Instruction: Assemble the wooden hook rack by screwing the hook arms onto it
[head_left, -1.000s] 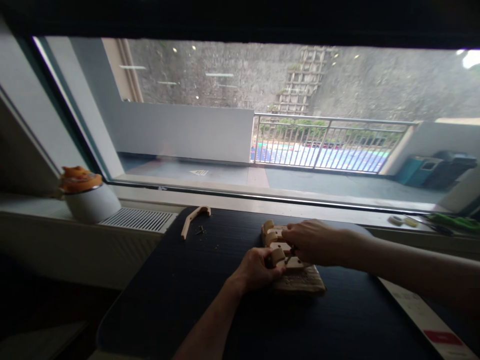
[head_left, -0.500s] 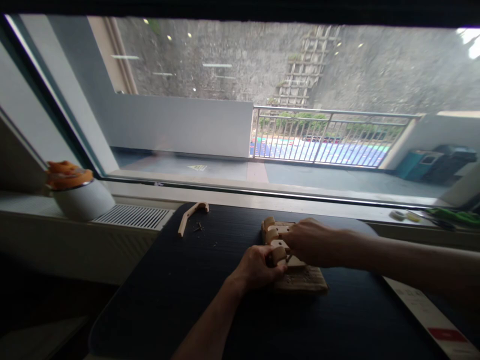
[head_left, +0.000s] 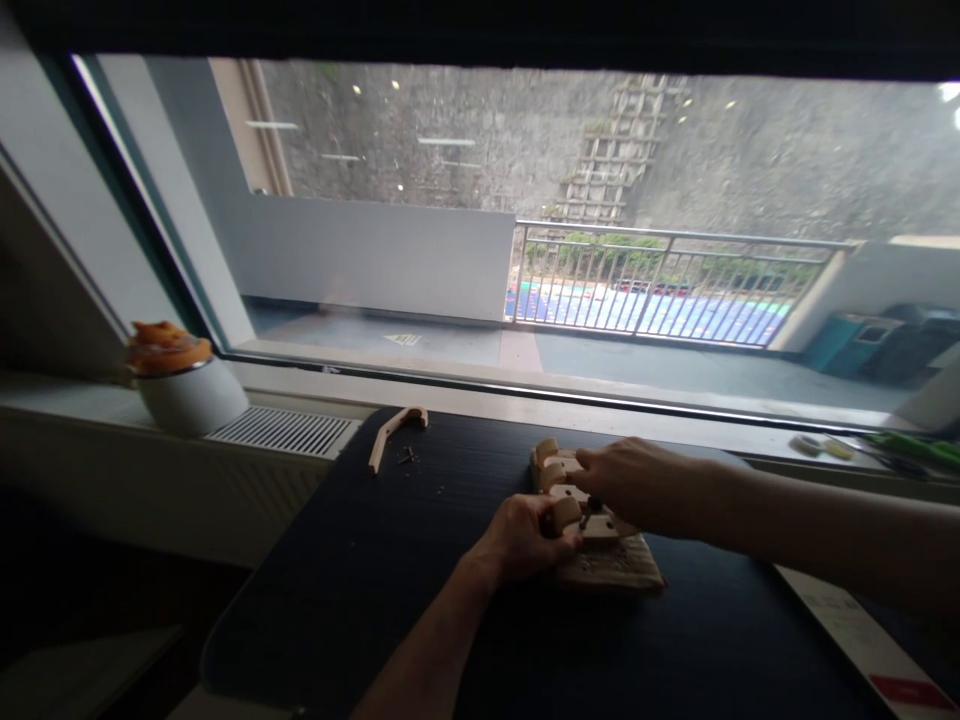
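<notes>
A rough-edged wooden board (head_left: 619, 572) lies on the dark table, with several pale curved wooden hooks set in a row on it. My left hand (head_left: 521, 535) is closed round the nearest wooden hook (head_left: 568, 513), thumb at its near side. Over the board, right of the hooks, my right hand (head_left: 626, 480) has its fingers curled downward; what they hold, if anything, is hidden. Small dark spots, either holes or screws, show on the nearest hook's flat part just below that hand. Another wooden hook (head_left: 386, 437) lies loose at the table's far left.
Beside the loose hook are a few small dark screws (head_left: 406, 456). A white pot with an orange top (head_left: 187, 385) stands on the sill left of the table (head_left: 337, 600). A long pale box (head_left: 847, 620) lies at the right edge; a window runs behind.
The view has shifted, so everything sits slightly right and lower. My right hand has lifted back a little, baring more of the nearest hook's flat part. My left hand keeps its hold.
</notes>
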